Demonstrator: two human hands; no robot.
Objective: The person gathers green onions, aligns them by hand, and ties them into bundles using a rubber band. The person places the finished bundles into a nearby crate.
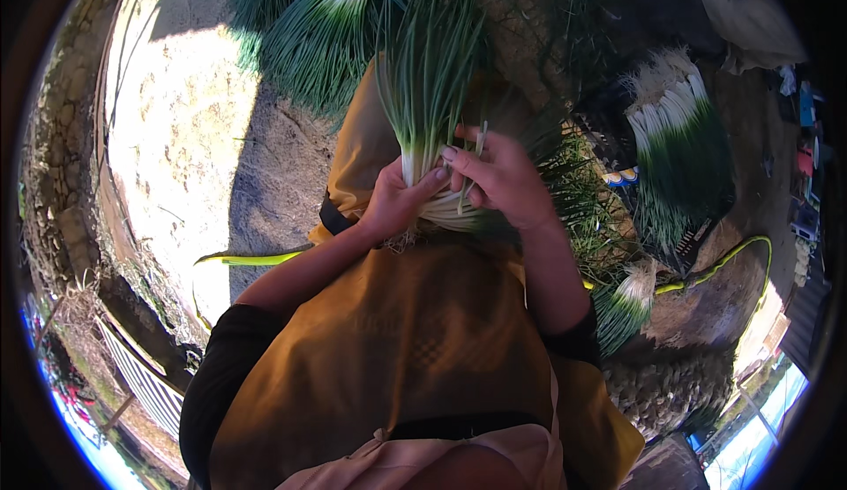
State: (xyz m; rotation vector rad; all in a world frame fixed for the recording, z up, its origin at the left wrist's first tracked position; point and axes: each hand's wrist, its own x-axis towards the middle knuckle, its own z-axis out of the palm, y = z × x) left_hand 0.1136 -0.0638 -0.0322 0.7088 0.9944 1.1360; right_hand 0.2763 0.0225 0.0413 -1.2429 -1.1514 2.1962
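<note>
My left hand (399, 199) is closed around the white stems of a bunch of green onions (430, 86), whose leaves point away from me. Beside it, my right hand (503, 176) has its thumb and fingers bent at the bunch's right side, with a thin loose stalk piece (482, 138) against the fingers. More green onions (450, 209) lie across my lap under both hands, their roots at the left. A brown apron (390, 331) covers my lap.
Large onion bundles (317, 33) lie on the ground ahead. To the right, a black plastic crate (695, 242) holds another bundle (681, 152); a small bunch (625, 308) lies nearer. A yellow hose (724, 258) crosses the ground. Cut leaves (589, 205) are scattered beside my lap.
</note>
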